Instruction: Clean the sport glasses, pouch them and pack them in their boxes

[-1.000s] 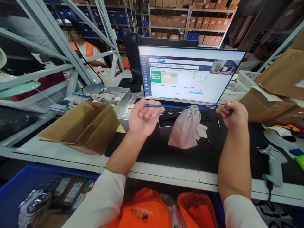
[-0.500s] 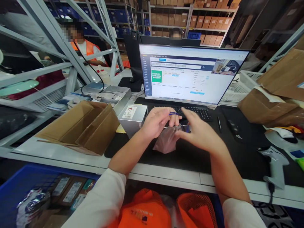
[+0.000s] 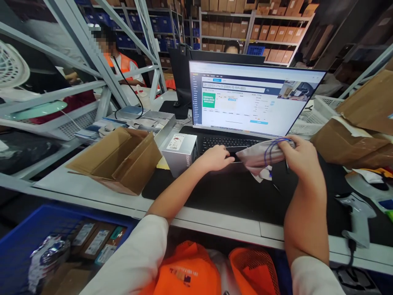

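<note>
My right hand (image 3: pixel 302 157) is closed on the neck end of a greyish-pink drawstring pouch (image 3: pixel 256 157), holding it tilted above the desk mat. A blue drawcord (image 3: pixel 268 149) loops loosely over the pouch near my thumb. In front of the keyboard lies a dark box with thin silver edges (image 3: pixel 236 153), partly covered by the pouch. The fingers of my left hand (image 3: pixel 217 158) curl over its left side. Left of that hand stands a silver-grey carton (image 3: pixel 179 153) with a white label. Small white pieces (image 3: pixel 263 175) show beneath the pouch, too unclear to name.
A monitor (image 3: pixel 251 98) stands behind the keyboard (image 3: pixel 221 142). An open cardboard box (image 3: pixel 116 162) is at the left; more cardboard (image 3: pixel 350 139) is stacked right. A barcode scanner (image 3: pixel 357 215) lies near the right front edge. A blue crate (image 3: pixel 39 221) sits below left.
My right hand has swung the pouch up and to the right, away from my left hand. My left hand has let go of the blue cord and lowered to the dark box.
</note>
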`<state>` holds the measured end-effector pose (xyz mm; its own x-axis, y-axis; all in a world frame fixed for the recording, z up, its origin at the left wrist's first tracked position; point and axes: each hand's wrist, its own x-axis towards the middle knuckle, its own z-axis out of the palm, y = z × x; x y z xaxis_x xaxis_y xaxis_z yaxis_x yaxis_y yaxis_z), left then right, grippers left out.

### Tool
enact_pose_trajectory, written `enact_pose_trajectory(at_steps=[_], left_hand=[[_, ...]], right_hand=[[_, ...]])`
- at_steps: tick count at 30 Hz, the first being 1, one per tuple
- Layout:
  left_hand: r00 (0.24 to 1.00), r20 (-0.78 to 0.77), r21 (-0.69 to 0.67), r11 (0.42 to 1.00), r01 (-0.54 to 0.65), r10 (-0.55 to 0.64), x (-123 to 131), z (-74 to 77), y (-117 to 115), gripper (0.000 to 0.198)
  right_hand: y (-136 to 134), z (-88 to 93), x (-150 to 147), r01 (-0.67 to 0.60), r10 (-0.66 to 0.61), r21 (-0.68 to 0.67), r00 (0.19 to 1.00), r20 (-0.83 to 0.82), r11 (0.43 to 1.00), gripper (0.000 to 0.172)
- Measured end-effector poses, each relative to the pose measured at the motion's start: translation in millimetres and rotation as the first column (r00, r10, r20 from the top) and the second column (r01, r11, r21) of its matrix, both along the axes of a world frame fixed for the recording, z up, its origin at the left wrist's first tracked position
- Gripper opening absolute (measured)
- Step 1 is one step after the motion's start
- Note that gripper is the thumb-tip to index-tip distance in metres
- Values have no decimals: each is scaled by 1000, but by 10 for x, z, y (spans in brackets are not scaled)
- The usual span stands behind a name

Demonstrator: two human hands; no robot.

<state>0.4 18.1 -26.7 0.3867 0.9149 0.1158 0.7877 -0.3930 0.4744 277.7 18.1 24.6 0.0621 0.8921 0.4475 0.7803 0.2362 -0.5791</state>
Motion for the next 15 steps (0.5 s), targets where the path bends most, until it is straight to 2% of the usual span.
enact_pose_trajectory(at_steps=[1,3,7,12,15], left_hand=[[989,-147,-21,1000,-16,12,16,-58,31,49],[963,-265,-21,998,-66,58,44,-151,72,47],[969,-217,-18,992,-126,119,55,-253,135,41],[967,-145,12,977,-212,212,68,-382,208,52],[972,-67,47,974,-223,226,87,-459,273,44]], right_hand=[[42,0,68,63,-62,24,998,-23,998,31],[113,-16,152,142,-137,52,987,-88,989,35],[233,-89,205,125,-103,97,973,-206,987,41],[347,-162,237,50,-15,126,963,-268,991,36],[370,-168,250,32,12,139,953,-303,990,34]])
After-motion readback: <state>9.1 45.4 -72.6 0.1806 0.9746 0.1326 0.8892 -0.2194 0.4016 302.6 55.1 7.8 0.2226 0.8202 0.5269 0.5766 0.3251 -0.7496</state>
